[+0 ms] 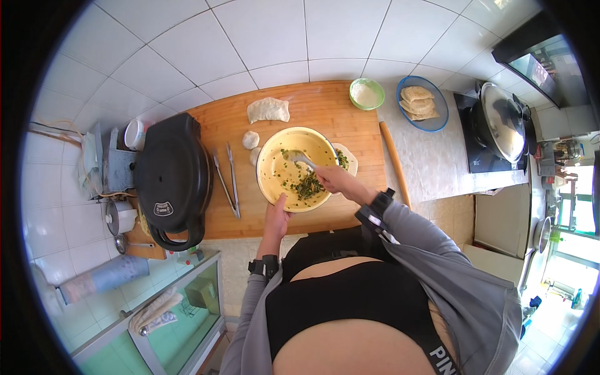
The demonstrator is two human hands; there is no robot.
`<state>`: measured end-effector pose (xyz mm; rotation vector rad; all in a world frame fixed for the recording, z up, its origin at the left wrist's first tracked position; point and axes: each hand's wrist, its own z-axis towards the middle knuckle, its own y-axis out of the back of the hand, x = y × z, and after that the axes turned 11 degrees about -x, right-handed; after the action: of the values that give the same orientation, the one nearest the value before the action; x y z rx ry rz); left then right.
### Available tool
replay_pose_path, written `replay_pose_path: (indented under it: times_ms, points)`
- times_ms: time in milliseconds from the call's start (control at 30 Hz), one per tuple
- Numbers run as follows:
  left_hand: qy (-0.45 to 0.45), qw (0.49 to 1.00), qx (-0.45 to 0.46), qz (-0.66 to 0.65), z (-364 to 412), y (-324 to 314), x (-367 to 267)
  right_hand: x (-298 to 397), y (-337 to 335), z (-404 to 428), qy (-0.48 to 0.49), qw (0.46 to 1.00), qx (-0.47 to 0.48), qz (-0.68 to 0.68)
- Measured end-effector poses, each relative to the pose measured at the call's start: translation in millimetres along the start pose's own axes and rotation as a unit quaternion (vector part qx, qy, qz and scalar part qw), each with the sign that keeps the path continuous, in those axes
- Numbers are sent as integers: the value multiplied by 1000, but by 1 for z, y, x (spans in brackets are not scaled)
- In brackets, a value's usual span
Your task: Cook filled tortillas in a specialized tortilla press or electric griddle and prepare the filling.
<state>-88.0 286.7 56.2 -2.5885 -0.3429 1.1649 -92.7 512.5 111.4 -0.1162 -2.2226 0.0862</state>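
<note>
A yellow basin [273, 164] with a dark rim stands tilted over the wooden board. My left hand [277, 219] grips its near rim, thumb on the inside. Chopped green filling [308, 186] lies low in the basin, with bits stuck to the wall. In my right hand [336, 179] is the handle of a metal spoon [300, 157], its bowl inside the basin. Partly hidden behind basin and right hand, a flat dough round [350, 165] carries more green filling. Two dough balls [251, 139] sit left of the basin, one partly covered. Beyond them rests a folded dough parcel [268, 110].
A black electric griddle [171, 173] and metal tongs [227, 180] occupy the left of the board [323, 103]. Rightward are a green bowl of flour [366, 93], a rolling pin [396, 164], a blue-rimmed plate of flatbreads [436, 123] and a lidded wok [500, 124] on a cooktop.
</note>
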Motion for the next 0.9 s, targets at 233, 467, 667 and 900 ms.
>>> replay_pose_path:
  times_ms: [233,467,667,900]
  points:
    - [2,1000,3,-6,0,1,3,-12,-9,-16,-106,994,25,-21]
    - [8,1000,-5,23,-4,-8,-2,-15,-4,10,-64,986,78,136]
    - [-1,1000,10,-6,-5,-9,-1,-47,3,-11,-35,990,63,-121]
    - [-8,1000,-1,14,-3,-5,6,-8,-13,-5,-61,995,68,42]
